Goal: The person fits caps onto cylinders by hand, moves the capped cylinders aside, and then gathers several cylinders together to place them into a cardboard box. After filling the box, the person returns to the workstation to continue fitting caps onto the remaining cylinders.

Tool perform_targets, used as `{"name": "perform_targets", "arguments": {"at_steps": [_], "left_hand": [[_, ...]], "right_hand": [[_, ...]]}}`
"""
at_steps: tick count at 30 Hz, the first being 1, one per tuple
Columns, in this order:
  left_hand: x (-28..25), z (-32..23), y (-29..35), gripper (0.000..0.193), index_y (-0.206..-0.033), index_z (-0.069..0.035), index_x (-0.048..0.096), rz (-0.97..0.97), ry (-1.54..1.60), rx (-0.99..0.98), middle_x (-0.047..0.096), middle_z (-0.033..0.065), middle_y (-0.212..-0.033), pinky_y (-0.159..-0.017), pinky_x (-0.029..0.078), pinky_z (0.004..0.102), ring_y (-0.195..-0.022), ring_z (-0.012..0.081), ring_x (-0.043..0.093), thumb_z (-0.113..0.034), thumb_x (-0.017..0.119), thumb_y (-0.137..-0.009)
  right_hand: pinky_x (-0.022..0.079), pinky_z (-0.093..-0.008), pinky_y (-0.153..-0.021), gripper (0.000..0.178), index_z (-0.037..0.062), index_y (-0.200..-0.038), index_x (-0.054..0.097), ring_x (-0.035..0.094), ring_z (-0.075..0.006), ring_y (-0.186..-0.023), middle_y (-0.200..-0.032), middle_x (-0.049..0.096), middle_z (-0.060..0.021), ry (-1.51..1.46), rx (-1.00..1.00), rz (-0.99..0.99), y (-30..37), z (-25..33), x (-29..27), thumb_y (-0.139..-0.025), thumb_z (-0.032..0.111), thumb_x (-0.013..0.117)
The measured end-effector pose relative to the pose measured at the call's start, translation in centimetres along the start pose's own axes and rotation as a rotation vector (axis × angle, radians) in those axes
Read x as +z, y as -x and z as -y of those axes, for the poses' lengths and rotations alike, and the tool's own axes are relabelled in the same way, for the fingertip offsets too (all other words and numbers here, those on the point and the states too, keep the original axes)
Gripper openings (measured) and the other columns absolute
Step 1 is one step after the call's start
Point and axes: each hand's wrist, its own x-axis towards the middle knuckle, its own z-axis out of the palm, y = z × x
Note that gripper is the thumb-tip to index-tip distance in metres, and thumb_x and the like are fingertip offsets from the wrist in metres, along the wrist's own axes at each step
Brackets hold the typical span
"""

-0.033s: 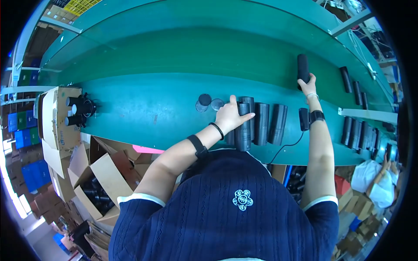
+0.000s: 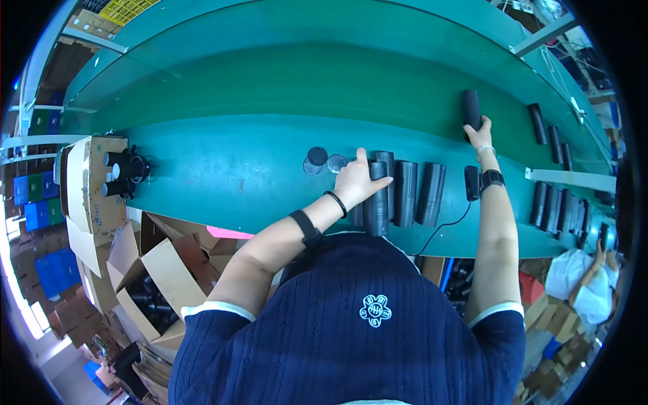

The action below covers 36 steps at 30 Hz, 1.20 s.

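Observation:
My left hand (image 2: 356,181) is closed round a black cylinder with a textured grip (image 2: 379,209), its thumb reaching over the right side. Other black cylinders (image 2: 405,194) lie alongside, side by side and lengthwise to me. At the far right my right hand (image 2: 480,133) grips the near end of another black cylinder (image 2: 471,104), over the darker green strip of the bench. Its fingers are partly hidden behind the cylinder. Left of my left hand are a dark round disc (image 2: 316,156) and a clear round disc (image 2: 336,163).
A small black device (image 2: 472,183) with a cable is beside my right wrist. More black cylinders (image 2: 552,208) lie at the right, beyond a metal rail (image 2: 570,179). A cardboard box (image 2: 98,182) and black tubes stand at the left. Below is an open carton (image 2: 165,283). Another person works at far right.
My right hand and its cylinder have come slightly nearer to me. My left hand has stayed in place on its cylinder.

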Motion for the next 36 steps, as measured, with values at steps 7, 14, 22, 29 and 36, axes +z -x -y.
{"name": "perform_targets", "arguments": {"at_steps": [7, 14, 22, 29, 36], "left_hand": [[-3.3, 3.0, 2.2, 0.061, -0.117, -0.001, 0.046, 0.259, 0.879, 0.222, 0.060, 0.0082, -0.110, -0.085, 0.050, 0.0301, -0.101, 0.0166, 0.060, -0.007, 0.083, -0.069], [-7.8, 3.9, 8.0, 0.069, -0.132, -0.005, 0.050, 0.186, 0.775, 0.367, 0.056, 0.0055, -0.124, -0.106, 0.036, 0.0352, -0.119, 0.0181, 0.050, -0.002, 0.079, -0.069], [-4.4, 11.1, 9.5, 0.073, -0.142, -0.004, 0.030, 0.283, 1.100, 0.235, 0.048, 0.0090, -0.132, -0.107, 0.034, 0.0350, -0.125, 0.0190, 0.044, -0.005, 0.070, -0.082], [-3.4, 12.2, 10.5, 0.053, -0.136, -0.002, 0.036, 0.198, 1.183, 0.159, 0.050, 0.0085, -0.126, -0.103, 0.036, 0.0323, -0.121, 0.0163, 0.045, -0.012, 0.060, -0.090], [-3.1, 12.5, 10.8, 0.043, -0.128, -0.003, 0.043, 0.115, 1.410, -0.009, 0.052, 0.0058, -0.113, -0.093, 0.042, 0.0280, -0.108, 0.0134, 0.050, -0.015, 0.057, -0.090]], "right_hand": [[0.047, -0.0404, -0.092, 0.074, 0.0137, -0.138, 0.032, 0.060, -0.0364, -0.102, -0.114, 0.061, -0.0193, 0.774, -0.037, -0.290, 0.2, 0.4, 2.1, -0.078, 0.029, 0.073], [0.050, -0.0245, -0.066, 0.023, 0.0069, -0.115, 0.060, 0.062, -0.0107, -0.078, -0.096, 0.063, -0.0025, -0.580, -0.288, 0.805, 13.9, 14.9, 2.6, -0.095, 0.017, 0.055], [0.049, -0.0191, -0.058, 0.030, 0.0057, -0.125, 0.054, 0.059, -0.0069, -0.067, -0.081, 0.058, 0.0007, -0.912, 0.057, 1.166, 28.2, 21.6, 7.1, -0.096, 0.013, 0.054], [0.051, -0.0185, -0.056, 0.035, 0.0041, -0.130, 0.054, 0.059, -0.0068, -0.063, -0.081, 0.061, -0.0018, -0.868, 0.243, 1.167, 30.1, 21.5, 9.7, -0.096, 0.013, 0.053], [0.051, -0.0208, -0.057, 0.036, 0.0088, -0.131, 0.056, 0.059, -0.0070, -0.063, -0.077, 0.059, 0.0006, -0.755, 0.266, 1.139, 31.6, 24.3, 9.7, -0.095, 0.014, 0.054]]}}
